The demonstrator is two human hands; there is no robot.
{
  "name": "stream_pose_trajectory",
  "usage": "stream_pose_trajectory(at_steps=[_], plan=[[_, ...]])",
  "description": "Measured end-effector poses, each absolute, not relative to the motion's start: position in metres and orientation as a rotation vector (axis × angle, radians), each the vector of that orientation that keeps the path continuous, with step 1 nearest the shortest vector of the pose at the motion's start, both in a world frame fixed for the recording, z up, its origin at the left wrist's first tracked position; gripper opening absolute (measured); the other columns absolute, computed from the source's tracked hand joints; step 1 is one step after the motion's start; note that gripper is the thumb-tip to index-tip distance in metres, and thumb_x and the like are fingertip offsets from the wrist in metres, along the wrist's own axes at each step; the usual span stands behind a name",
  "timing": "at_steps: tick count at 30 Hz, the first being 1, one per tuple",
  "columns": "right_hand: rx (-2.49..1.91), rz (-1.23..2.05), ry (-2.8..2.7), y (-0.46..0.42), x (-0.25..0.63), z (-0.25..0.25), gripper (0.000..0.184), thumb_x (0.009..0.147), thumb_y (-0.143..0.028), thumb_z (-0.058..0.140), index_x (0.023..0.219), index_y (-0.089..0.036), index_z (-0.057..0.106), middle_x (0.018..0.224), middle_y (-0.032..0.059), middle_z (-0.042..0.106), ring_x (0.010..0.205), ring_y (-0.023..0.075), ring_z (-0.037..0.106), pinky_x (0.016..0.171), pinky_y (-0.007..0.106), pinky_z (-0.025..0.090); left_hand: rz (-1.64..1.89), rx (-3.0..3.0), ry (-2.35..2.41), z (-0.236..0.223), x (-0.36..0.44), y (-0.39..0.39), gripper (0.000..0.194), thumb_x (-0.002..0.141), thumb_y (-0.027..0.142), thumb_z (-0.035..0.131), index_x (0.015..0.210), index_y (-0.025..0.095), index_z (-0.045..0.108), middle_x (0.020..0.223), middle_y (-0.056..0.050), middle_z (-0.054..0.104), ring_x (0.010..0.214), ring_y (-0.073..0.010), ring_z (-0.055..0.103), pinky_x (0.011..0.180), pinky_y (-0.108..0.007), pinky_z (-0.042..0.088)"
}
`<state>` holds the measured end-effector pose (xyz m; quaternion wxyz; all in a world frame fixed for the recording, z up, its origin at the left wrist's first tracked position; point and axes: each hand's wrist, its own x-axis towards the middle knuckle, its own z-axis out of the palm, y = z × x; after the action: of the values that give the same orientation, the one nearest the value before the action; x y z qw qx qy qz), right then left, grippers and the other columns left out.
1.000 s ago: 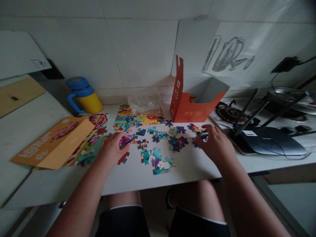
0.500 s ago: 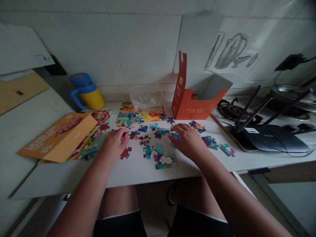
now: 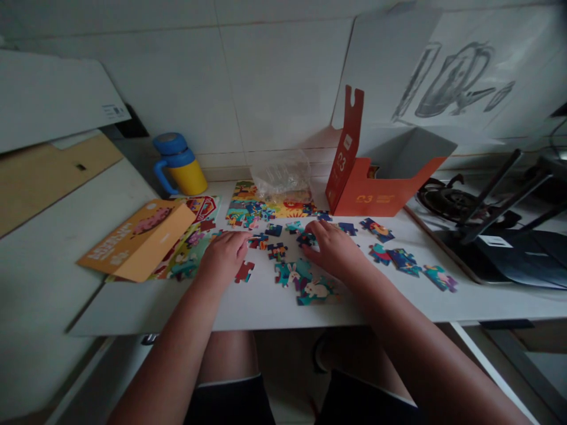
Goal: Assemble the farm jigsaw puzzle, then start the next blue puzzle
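My left hand (image 3: pixel 225 255) is closed, thumb and fingers pinched on a puzzle piece whose thin pale edge shows at the fingertips. My right hand (image 3: pixel 331 247) curls its thumb and fingers around a dark blue puzzle piece (image 3: pixel 306 239) on the table; its palm hides what lies beneath. Between the hands lie an orange-and-blue piece (image 3: pixel 277 251) and a joined rabbit section (image 3: pixel 287 274) with a white rabbit (image 3: pixel 317 290). A dark red piece (image 3: pixel 245 272) rests beside my left wrist.
Several loose pieces (image 3: pixel 403 261) lie to the right. A partly built puzzle picture (image 3: pixel 243 206) sits behind, under a clear plastic bag (image 3: pixel 282 175). Around stand an orange box (image 3: pixel 370 200), a yellow-blue flask (image 3: pixel 188 175), a yellow-orange carton (image 3: pixel 137 239) and a black router (image 3: pixel 509 257).
The view has turned left, so the scene shifts right. My right hand has moved left over the table onto the dark blue piece, uncovering a teal-and-red piece. My left hand stays pinched.
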<state>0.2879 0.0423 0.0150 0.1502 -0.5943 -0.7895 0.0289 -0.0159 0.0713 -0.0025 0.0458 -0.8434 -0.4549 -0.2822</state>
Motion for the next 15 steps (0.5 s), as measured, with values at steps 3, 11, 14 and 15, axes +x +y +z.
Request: stream_pose_trajectory(at_steps=[3, 11, 14, 15], plan=[[-1.606, 0.134, -2.29, 0.032, 0.292, 0.011, 0.027, 0.1, -0.028, 0.065, 0.125, -0.017, 0.065, 0.119, 0.0134, 0.074, 0.1, 0.0254, 0.07, 0.088, 0.033, 0.049, -0.956, -2.547, -1.278, 0.005, -0.024, 0.042, 0.018, 0.103, 0.013, 0.059, 0.113, 0.021, 0.072, 0.112, -0.007, 0.081, 0.105, -0.024, 0.076, 0.102, -0.043, 0.06], [-1.532, 0.037, -2.444, 0.028, 0.282, 0.006, 0.019, 0.107, -0.02, 0.055, 0.101, -0.018, 0.073, 0.105, 0.0112, 0.074, 0.1, 0.025, 0.068, 0.089, 0.034, 0.049, -0.902, -2.477, -1.375, -0.014, -0.086, -0.061, 0.026, 0.103, 0.013, 0.065, 0.126, 0.025, 0.07, 0.123, -0.004, 0.08, 0.113, -0.0213, 0.075, 0.108, -0.04, 0.056], [-1.52, -0.033, -2.356, 0.024, 0.288, 0.01, 0.022, 0.108, -0.022, 0.053, 0.107, -0.017, 0.075, 0.107, 0.012, 0.075, 0.1, 0.0264, 0.069, 0.09, 0.036, 0.05, -0.868, -2.478, -1.405, -0.021, -0.105, -0.076, 0.03, 0.104, 0.018, 0.065, 0.132, 0.025, 0.069, 0.129, -0.005, 0.079, 0.117, -0.0221, 0.074, 0.11, -0.04, 0.056], [-1.523, -0.055, -2.312, 0.02, 0.292, 0.011, 0.023, 0.108, -0.023, 0.053, 0.108, -0.018, 0.075, 0.107, 0.012, 0.076, 0.1, 0.0267, 0.069, 0.09, 0.037, 0.051, -0.854, -2.485, -1.413, -0.022, -0.109, -0.079, 0.03, 0.105, 0.019, 0.065, 0.134, 0.025, 0.069, 0.13, -0.005, 0.078, 0.118, -0.0222, 0.074, 0.11, -0.04, 0.056]])
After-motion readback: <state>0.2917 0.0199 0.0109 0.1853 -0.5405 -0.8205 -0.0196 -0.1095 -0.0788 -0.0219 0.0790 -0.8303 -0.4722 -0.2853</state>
